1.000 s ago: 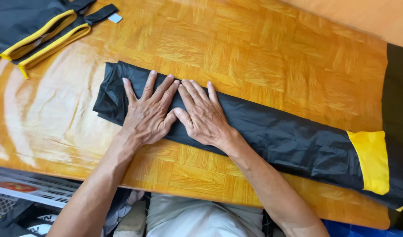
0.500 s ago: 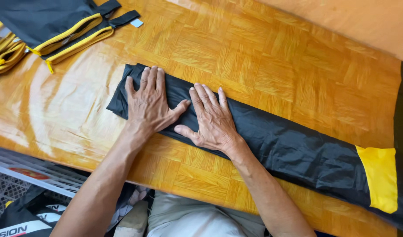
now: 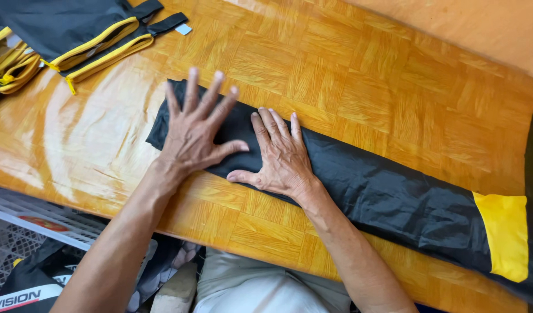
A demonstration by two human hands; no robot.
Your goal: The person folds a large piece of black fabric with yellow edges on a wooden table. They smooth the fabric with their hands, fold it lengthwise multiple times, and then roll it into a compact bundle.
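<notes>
Pressing flat, the left hand (image 3: 194, 136) and right hand (image 3: 281, 156), fingers spread and empty, smooth the folded black fabric (image 3: 365, 191). Its near-hand end lies folded into a strip; the yellow-patch end (image 3: 504, 235) looks untouched.

Both palms flat on the long black fabric strip (image 3: 359, 185), left hand (image 3: 194, 136) by its left end, right hand (image 3: 281, 159) just beside it. Bare wooden tabletop (image 3: 365, 75) opens wide beyond the strip, all the way far and right. Far left, black pouches with yellow trim (image 3: 86, 40) crowd the corner. Left of the strip, open glossy wood. Near edge, only a narrow band of table.
</notes>
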